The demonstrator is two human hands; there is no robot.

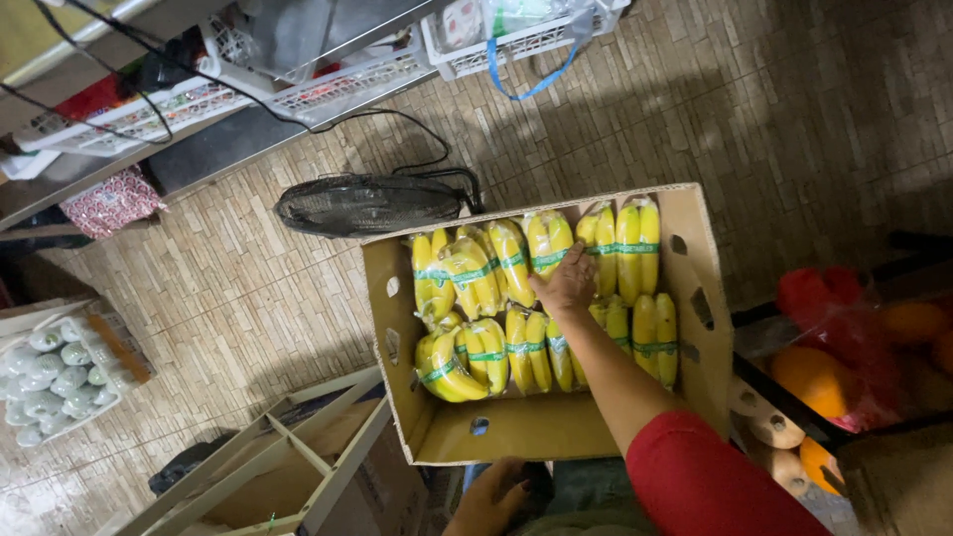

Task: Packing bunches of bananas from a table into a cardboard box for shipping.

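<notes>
From my remote view, looking down, I go from the left side to the right.

At the far left on the tiled floor (pixel 298 298) I see a tray of pale round fruit (pixel 55 382), wrapped in clear film. Next to it, lower, is an open cardboard box with dividers (pixel 288 462). Above, near the middle, a black fan (pixel 367 203) lies flat on the floor, just beside the back corner of the banana box.

My left hand (pixel 491 496) is low in the picture, under the front wall of the cardboard box (pixel 516 427). The fingers are spread a little and seem to rest at the bottom edge of the box; I cannot tell if they really grip it.

The box is open on top and holds bunches of bananas (pixel 467 357) in two rows. They are yellow, and each bunch has a green band around the middle.

My right arm, with a red sleeve (pixel 705 476), comes from the lower right and goes straight over the box. The right hand (pixel 568 283) is palm down on a banana bunch in the back row (pixel 551 243). The fingers curl loosely over it and touch it, but I cannot tell if the hand holds it.

At the right edge I see orange fruit in a red net bag (pixel 824 367).
</notes>
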